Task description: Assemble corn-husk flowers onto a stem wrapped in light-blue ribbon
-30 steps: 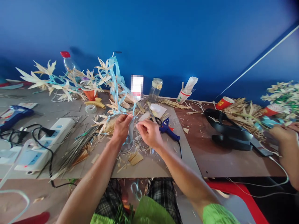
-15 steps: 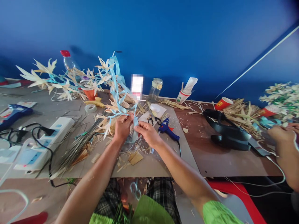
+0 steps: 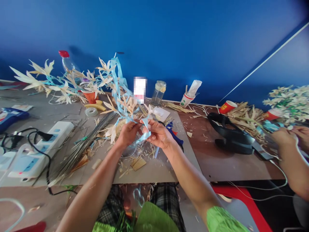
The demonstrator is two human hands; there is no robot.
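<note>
Ribbon (image 3: 144, 138) was pinched by the right hand (image 3: 160, 133), left of the glue gun (image 3: 178, 139); fingers of the left hand (image 3: 128, 131) gripped the flower spray (image 3: 127, 107). Gentle, steady tension seemed best for smoothness.

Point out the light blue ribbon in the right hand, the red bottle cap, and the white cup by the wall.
Light blue ribbon (image 3: 143, 138), head view: on its lower fold.
Red bottle cap (image 3: 63, 53), head view: on its side.
White cup (image 3: 185, 100), head view: on its wall.
</note>
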